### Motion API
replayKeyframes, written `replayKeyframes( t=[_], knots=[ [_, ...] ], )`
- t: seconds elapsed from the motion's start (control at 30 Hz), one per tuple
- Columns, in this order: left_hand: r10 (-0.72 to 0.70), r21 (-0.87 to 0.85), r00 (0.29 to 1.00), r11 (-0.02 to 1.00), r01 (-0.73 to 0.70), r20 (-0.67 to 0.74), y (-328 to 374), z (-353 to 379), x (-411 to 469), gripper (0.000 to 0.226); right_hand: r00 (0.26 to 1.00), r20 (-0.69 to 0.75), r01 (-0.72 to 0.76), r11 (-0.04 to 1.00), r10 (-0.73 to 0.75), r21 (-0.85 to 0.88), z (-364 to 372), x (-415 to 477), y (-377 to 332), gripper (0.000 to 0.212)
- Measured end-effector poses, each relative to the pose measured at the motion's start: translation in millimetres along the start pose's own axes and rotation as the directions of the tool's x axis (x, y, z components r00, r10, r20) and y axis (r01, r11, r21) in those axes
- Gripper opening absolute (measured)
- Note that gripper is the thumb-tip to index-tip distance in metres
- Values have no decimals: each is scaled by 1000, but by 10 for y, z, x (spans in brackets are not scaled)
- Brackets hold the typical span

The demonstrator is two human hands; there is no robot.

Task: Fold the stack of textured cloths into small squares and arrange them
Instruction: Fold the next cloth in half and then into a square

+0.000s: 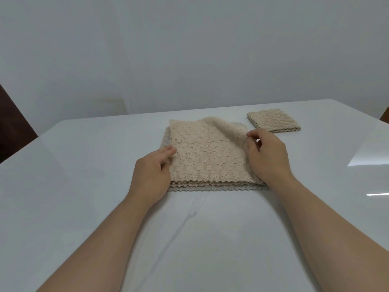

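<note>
On the white desk (84, 186) the stack of cloths (210, 187) lies centred, its top cloth (206, 148) partly raised, and one folded square (273, 121) sits well apart at far right. My left hand (151, 173) and right hand (267, 157) pinch its side edges with curled fingers (251, 134). Next, I judge, it needs lifting clear and halving.

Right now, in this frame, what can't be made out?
Head view, beige textured cloth stack: cloth count, edges blur together.
Head view, left hand: fingers partly hidden under top cloth.
Head view, small folded beige cloth square: layer count too small.
Head view, dark brown shape: cut off by left edge.
</note>
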State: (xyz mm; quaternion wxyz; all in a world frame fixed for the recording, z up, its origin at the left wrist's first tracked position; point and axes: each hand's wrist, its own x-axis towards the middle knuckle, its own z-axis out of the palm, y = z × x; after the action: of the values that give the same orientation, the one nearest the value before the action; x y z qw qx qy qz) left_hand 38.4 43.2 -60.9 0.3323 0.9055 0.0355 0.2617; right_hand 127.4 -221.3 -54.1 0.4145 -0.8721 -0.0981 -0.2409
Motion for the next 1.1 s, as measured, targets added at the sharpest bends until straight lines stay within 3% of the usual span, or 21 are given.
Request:
replayKeyframes(
  t=[0.2,0.33,0.43,0.6,0.7,0.8,0.97,1.1],
  knots=[
    [-29,-143,996,990,16,-87,56,-45,-17,35,988,109,108,993,-112,38,-16,-76,-117,14],
    [-48,-230,985,973,9,-167,79,-90,-32,37,990,75,118,993,-118,-3,-33,-69,-145,10],
    [-57,-318,978,948,-10,-202,141,-137,-52,36,991,69,112,991,-117,78,-59,-92,-180,10],
    [-84,-447,983,895,2,-162,148,-181,-80,47,982,118,119,973,-145,199,-108,-150,-242,42],
    [-67,-394,986,919,2,-151,130,-206,-75,69,987,152,1,952,-50,307,-96,-154,-266,48],
    [14,-328,979,941,-81,-203,77,-203,-44,75,982,187,-67,929,-2,363,-78,-158,-249,54],
    [78,-177,943,974,-141,-324,108,-258,-40,45,979,153,94,968,-132,232,-73,-203,-273,67],
    [58,-95,947,991,-92,-315,152,-293,-44,12,980,137,117,972,-147,206,-47,-210,-253,40]
  ],
)
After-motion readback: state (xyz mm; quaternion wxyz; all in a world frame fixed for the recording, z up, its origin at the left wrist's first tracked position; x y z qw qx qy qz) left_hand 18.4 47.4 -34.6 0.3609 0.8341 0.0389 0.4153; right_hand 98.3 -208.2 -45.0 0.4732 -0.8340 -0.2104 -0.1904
